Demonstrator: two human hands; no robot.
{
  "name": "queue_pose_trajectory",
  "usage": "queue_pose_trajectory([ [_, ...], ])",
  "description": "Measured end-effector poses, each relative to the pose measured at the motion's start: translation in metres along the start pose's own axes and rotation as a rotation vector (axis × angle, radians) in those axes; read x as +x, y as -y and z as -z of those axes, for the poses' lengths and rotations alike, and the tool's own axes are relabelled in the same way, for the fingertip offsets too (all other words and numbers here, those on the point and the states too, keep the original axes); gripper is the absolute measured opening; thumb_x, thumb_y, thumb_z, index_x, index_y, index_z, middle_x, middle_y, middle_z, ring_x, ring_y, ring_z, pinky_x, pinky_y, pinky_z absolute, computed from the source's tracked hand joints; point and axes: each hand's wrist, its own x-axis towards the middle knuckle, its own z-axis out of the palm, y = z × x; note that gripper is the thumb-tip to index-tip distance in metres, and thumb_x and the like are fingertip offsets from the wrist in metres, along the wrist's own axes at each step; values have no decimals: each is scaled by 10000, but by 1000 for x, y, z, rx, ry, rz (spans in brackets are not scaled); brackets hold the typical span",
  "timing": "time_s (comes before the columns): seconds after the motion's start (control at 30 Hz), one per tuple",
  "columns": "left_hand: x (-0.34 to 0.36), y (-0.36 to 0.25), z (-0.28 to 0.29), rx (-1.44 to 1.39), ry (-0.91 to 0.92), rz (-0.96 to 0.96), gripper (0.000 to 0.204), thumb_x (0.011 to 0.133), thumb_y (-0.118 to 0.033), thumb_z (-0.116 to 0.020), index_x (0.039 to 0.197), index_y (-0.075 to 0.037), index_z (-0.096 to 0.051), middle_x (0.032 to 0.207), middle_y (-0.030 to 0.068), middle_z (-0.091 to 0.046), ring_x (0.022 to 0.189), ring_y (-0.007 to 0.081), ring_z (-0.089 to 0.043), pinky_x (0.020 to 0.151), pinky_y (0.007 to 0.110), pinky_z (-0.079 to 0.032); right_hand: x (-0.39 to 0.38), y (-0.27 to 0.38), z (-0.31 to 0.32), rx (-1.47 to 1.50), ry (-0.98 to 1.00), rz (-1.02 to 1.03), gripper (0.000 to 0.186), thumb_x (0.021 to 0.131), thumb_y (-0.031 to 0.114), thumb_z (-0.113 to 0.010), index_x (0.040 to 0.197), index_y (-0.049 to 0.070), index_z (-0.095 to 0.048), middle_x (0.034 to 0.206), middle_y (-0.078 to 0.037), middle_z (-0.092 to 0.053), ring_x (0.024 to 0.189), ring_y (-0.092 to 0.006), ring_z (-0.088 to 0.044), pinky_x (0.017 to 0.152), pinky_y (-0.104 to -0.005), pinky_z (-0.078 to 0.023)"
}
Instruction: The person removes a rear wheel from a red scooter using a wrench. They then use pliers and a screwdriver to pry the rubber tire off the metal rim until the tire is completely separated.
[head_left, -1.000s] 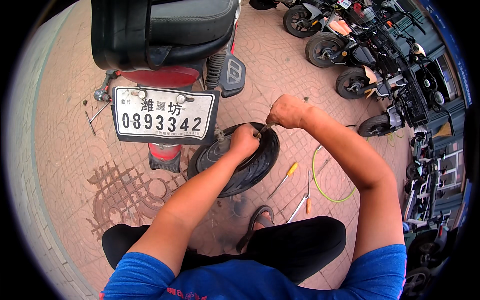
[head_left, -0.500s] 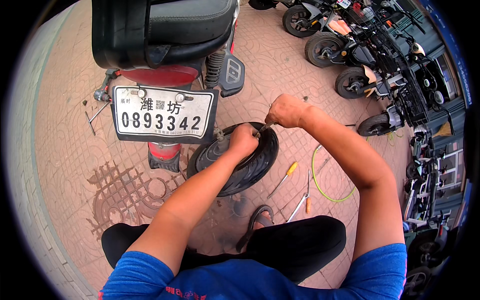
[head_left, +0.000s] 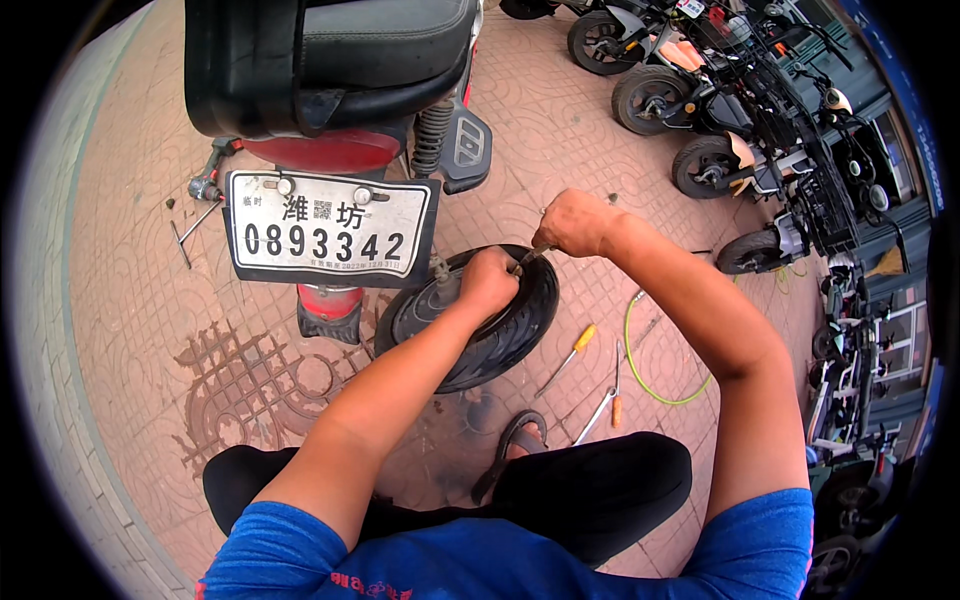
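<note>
- The black rubber-tyred wheel (head_left: 527, 322) stands on the pink patterned paving (head_left: 560, 120), well in from its left edge.
- My right hand (head_left: 573, 222) is closed round a thin grey metal bar (head_left: 535, 255), slanting down to the tyre.
- My left hand (head_left: 489, 282) curls over the wheel; I cannot tell what its fingers pinch.
- A yellow-handled screwdriver (head_left: 571, 357) lies near the wheel.

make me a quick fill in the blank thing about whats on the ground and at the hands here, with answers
1. The right hand grips a slim tool, and the left hand is at the tyre, which is ____ in colour.
2. The handle of the screwdriver nearest the tyre is ____.
3. In the picture, the curved hose lies to the ____ of that screwdriver.

Missing words: black; yellow; right
</note>
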Motion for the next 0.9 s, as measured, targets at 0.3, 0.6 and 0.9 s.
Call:
queue_pose_trajectory([
  [0.3, 2, 6, -3, -6, -11, 3, 178, 792, -90, -684, 886, 10, -798, 1027, 275, -752, 1021, 476, -724, 904, 536, -565, 2, -1, 0, 0, 20, -6, 179, 892, 129, -678, 936, 209, -832, 850, -72, -790, 871, -331, -776, 731, -450, -607],
  [0.6, 1, 2, -2, 5, -5, 7, 175, 788, -80, -682, 884, 0, -804, 1023, 276, -752, 1019, 475, -725, 899, 537, -563, -1, -1, -3, 49, -24, 1, 99, 860, 124, -697, 909, 169, -770, 787, -116, -740, 829, -378, -739, 710, -488, -575],
  [0.9, 2, 5, -3, 4, -12, 10, 181, 797, -82, -686, 904, -2, -808, 1037, 268, -755, 1031, 472, -724, 914, 535, -564, 2, 0, -2, -8, 28, -15, 196, 893, 133, -679, 963, 215, -843, 855, -76, -795, 870, -330, -780, 735, -448, -611],
])
